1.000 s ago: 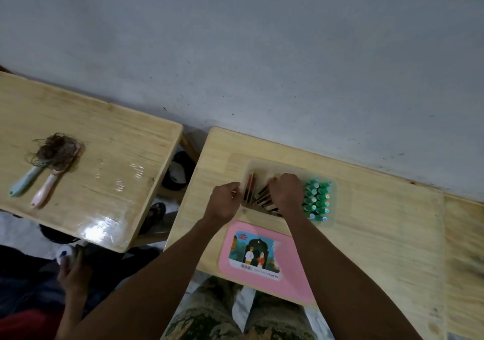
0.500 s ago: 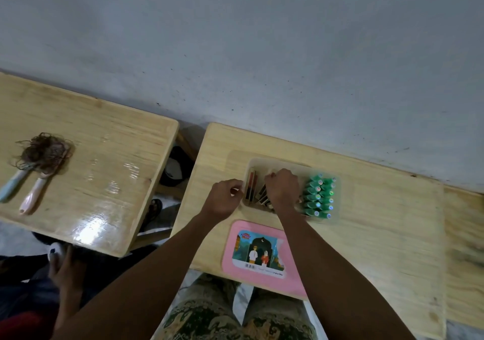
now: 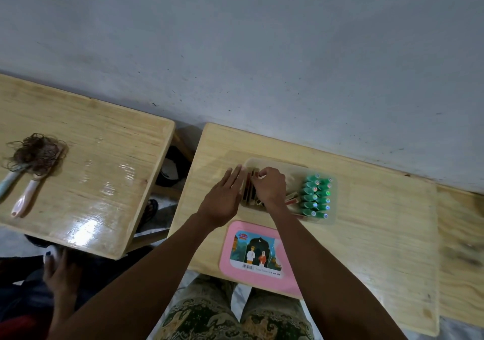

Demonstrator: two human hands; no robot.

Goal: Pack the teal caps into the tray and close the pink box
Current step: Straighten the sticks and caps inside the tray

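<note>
A clear plastic tray [image 3: 334, 198] sits on the wooden table [image 3: 379, 229]. Several teal caps [image 3: 315, 198] lie in two rows at its right end. Dark and reddish sticks [image 3: 248, 191] fill its left part. My left hand [image 3: 225, 198] lies flat with fingers stretched against the tray's left wall, holding nothing. My right hand [image 3: 271, 189] is inside the tray with fingertips pinched on the sticks. The pink box lid [image 3: 258, 254], with a picture label, lies flat at the table's near edge.
A second wooden table [image 3: 86, 172] stands to the left with two hairbrushes [image 3: 31, 166] tangled in hair. Another person's hand [image 3: 61, 271] shows at lower left. A grey wall [image 3: 262, 51] runs behind both tables. Footwear lies in the gap between the tables.
My left hand has opened from a fist and laid flat against the tray's left side. My right hand shifted left inside the tray, onto the sticks.
</note>
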